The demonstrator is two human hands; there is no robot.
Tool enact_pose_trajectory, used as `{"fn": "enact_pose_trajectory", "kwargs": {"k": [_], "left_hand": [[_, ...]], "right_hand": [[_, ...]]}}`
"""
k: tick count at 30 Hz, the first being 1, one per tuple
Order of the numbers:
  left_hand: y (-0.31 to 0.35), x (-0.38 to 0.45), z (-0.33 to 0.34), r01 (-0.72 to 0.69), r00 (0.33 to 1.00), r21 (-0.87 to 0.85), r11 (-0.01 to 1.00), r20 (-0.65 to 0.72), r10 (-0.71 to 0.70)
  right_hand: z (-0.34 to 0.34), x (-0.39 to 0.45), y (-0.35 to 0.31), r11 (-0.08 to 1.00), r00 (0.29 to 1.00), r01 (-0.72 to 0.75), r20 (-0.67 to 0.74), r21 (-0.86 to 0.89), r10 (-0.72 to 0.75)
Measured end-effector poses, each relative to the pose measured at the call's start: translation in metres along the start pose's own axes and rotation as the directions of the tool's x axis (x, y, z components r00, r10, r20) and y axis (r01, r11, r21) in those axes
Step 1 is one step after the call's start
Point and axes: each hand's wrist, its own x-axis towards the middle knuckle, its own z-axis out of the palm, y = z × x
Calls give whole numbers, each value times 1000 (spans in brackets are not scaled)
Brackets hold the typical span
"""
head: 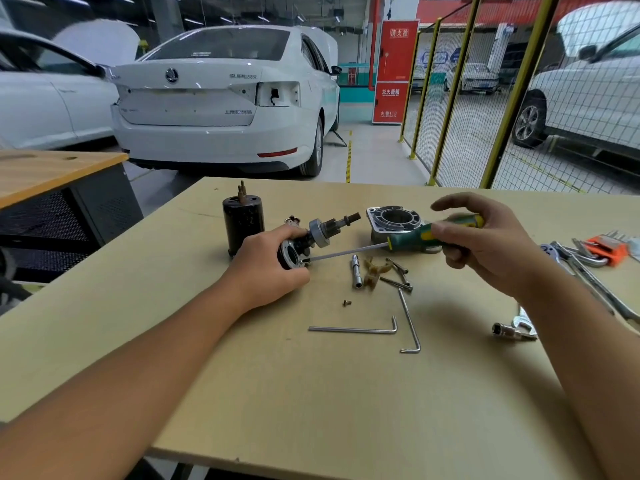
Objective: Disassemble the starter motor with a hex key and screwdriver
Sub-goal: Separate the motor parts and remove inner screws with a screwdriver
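My left hand (268, 268) grips the black end of the starter's shaft assembly (320, 233), which lies on the wooden table (311, 393) with its gear and shaft pointing up-right. My right hand (485, 244) holds the green and yellow screwdriver (426, 233) by its handle; the index finger is lifted. The screwdriver tip touches the assembly's round end face near my left fingers. The black motor casing (242, 223) stands upright behind my left hand. The silver front housing (394, 221) lies behind the screwdriver.
Two hex keys (353, 329) (410, 323), a socket bit (356, 271), a tan plastic fork (374, 270), long bolts (398, 277) and a small screw (346, 302) lie mid-table. Wrenches (588, 271) and an orange hex key holder (607, 249) sit at the right edge.
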Motion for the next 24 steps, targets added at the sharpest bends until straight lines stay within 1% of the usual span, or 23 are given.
{"fn": "enact_pose_trajectory", "kwargs": {"k": [2, 4, 5, 7, 8, 9, 12, 15, 16, 18, 19, 20, 22, 24], "left_hand": [[0, 0, -1, -2, 1000, -2, 1000, 2, 2], [0, 0, -1, -2, 1000, -6, 1000, 7, 2], [0, 0, -1, -1, 1000, -7, 1000, 9, 1], [0, 0, -2, 0, 1000, -6, 1000, 14, 0], [0, 0, -1, 2, 1000, -5, 1000, 15, -2], [1, -1, -1, 5, 1000, -4, 1000, 14, -5], [2, -1, -2, 8, 1000, -1, 1000, 5, -8], [2, -2, -1, 1, 1000, 16, 1000, 3, -1], [1, -2, -2, -5, 1000, 30, 1000, 6, 5], [1, -2, -2, -30, 999, 87, 996, 23, 28], [1, -3, -2, -44, 999, 119, 992, 28, 41], [0, -3, -2, -51, 999, 142, 989, 26, 48], [0, -3, -2, -52, 999, 156, 986, 17, 50], [0, -3, -1, -49, 999, 156, 987, 15, 47]], "right_hand": [[-2, -1, 1, 998, 997, -4, 80, 65, -2], [0, 0, 3, 995, 998, -17, 68, 102, 10], [2, 0, 3, 997, 999, -30, 31, 77, 28], [4, -1, 2, 996, 996, -69, -54, -50, 66], [3, 0, 2, 992, 994, -86, -68, -95, 80], [1, 0, 2, 991, 994, -95, -58, -98, 89], [-3, 0, 3, 998, 998, -56, 11, -23, 56], [2, 0, 4, 993, 999, -38, 5, 111, 38], [6, 1, 4, 993, 999, -49, -13, 105, 51], [8, 1, 2, 995, 993, -99, -63, -24, 97], [7, 1, 2, 990, 991, -121, -65, -75, 116], [4, 1, 4, 988, 991, -132, -46, -85, 128], [1, 0, 6, 991, 991, -131, 16, -1, 131], [0, -1, 9, 991, 993, -109, 50, 80, 105]]}}
